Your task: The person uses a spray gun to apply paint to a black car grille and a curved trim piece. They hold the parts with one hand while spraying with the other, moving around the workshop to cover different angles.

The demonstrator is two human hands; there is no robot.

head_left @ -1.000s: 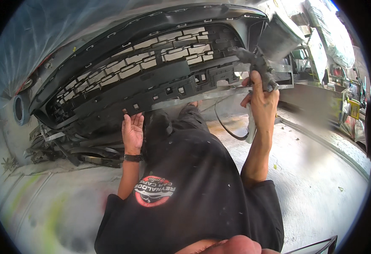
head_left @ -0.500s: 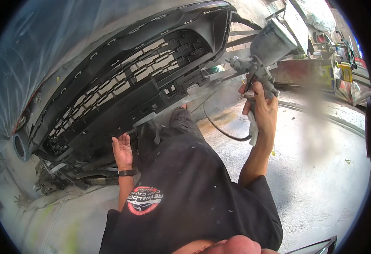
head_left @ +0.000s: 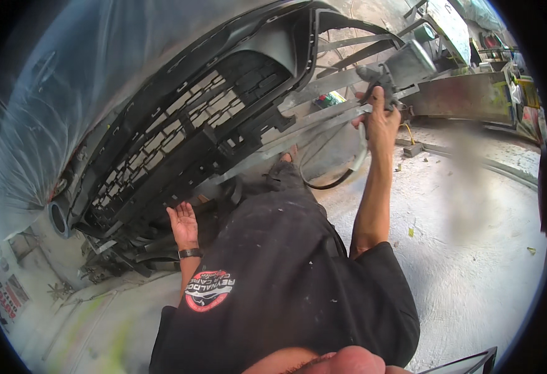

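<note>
In my right hand (head_left: 382,128), closed round its handle, is a grey spray gun (head_left: 380,84) with a large cup (head_left: 413,63) on top, tilted to the right. An air hose (head_left: 331,186), pale near the grip and black further down, loops below it. The gun is beside the right end of a black car bumper (head_left: 301,47) with a mesh grille (head_left: 208,103). My left hand (head_left: 184,224) is held open, palm up and fingers extended, near the bumper's lower edge. It holds nothing; whether its fingertips touch the bumper I cannot tell.
Metal rails (head_left: 323,118) run beneath the bumper. Clear plastic sheeting (head_left: 49,106) hangs at the left. A long, paint-stained bench (head_left: 460,98) and clutter fill the far right. Dark parts (head_left: 155,252) lie below my left hand. The floor (head_left: 448,274) is whitish.
The view has shifted a little. The spray gun has swung round and its cup now leans further to the right. My left hand stays open in nearly the same place.
</note>
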